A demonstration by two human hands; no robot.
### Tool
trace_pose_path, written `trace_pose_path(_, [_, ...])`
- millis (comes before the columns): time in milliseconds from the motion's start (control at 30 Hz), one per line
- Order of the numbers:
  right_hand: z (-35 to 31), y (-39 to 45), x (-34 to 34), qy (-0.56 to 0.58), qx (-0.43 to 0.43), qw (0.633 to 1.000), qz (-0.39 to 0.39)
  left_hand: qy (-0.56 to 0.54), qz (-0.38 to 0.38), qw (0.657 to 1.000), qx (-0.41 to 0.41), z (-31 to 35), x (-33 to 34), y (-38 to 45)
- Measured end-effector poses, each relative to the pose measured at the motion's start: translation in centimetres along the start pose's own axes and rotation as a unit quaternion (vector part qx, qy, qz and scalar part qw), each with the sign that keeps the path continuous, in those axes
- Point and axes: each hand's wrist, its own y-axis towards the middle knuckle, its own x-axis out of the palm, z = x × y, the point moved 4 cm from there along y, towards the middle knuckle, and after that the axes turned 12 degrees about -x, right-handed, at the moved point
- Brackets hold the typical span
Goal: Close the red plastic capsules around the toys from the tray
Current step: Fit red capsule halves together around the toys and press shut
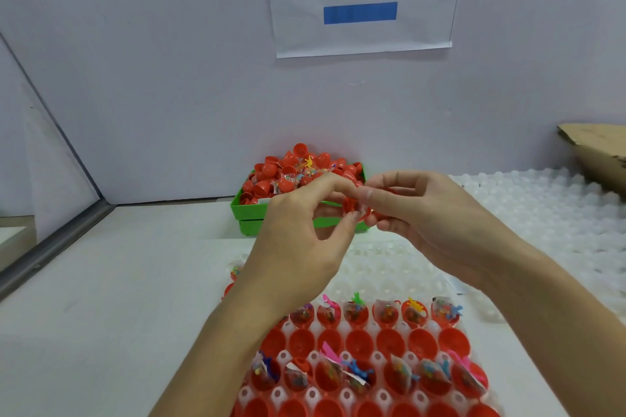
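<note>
**One capsule in hand, most of the tray still open**

At mid-frame a red capsule (352, 208) is held up above the bench (135, 281), pinched between both hands: the left hand (298, 240) has thumb and fingers curled on its left side, the right hand (416, 210) grips it from the right. Fingers hide the seam, so I cannot tell whether it has snapped shut.

Below, at lower centre, the white tray (342, 396) holds rows of open red halves; two rows carry bagged toys (355, 311) sticking up, unclosed, and the rows between look empty. Judging by this, most of the work remains.

Behind the hands, a green bin (250, 213) is heaped with red capsule pieces and toy bags. More white trays (542, 213) lie at the right.
</note>
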Motion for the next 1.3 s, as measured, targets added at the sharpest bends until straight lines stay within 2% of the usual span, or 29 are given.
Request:
trace_pose_path(133, [0.1,0.1,-0.3,0.033,0.003,0.999,0.019,-0.023,0.016,1.0,-0.009,-0.2,-0.1,0.1])
trace_pose_path(333, [0.1,0.1,-0.3,0.025,0.005,1.0,0.018,-0.048,0.01,0.999,-0.012,-0.3,-0.2,0.1])
trace_pose_path(433, [0.1,0.1,-0.4,0.031,-0.003,0.999,0.019,-0.024,0.014,1.0,0.002,-0.2,-0.1,0.1])
trace_pose_path(633, [-0.5,0.1,-0.3,0.063,-0.014,0.998,-0.009,-0.049,0.013,0.999,-0.011,-0.5,-0.3,0.2])
trace_pose_path(733, [-1.0,-0.2,-0.3,0.076,-0.016,0.996,-0.044,-0.066,0.035,0.997,-0.016,-0.5,-0.5,0.3])
trace_pose_path(800, [-1.4,-0.3,-0.5,-0.01,-0.053,0.996,-0.066,-0.065,0.047,0.997,-0.016,-0.4,-0.6,0.3])
trace_pose_path(900, [-2.3,-0.4,-0.9,-0.177,-0.127,0.974,-0.067,-0.086,0.044,0.995,-0.021,-0.6,-0.7,0.4])
trace_pose_path(1133, [-3.4,-0.7,-0.6,-0.237,-0.192,0.95,-0.06,-0.081,0.061,0.995,0.0,-0.5,-0.5,0.2])
trace_pose_path(1300, [-3.7,-0.8,-0.2,-0.248,-0.233,0.938,-0.058,0.007,0.11,0.992,0.064,0.6,-0.6,-0.2])
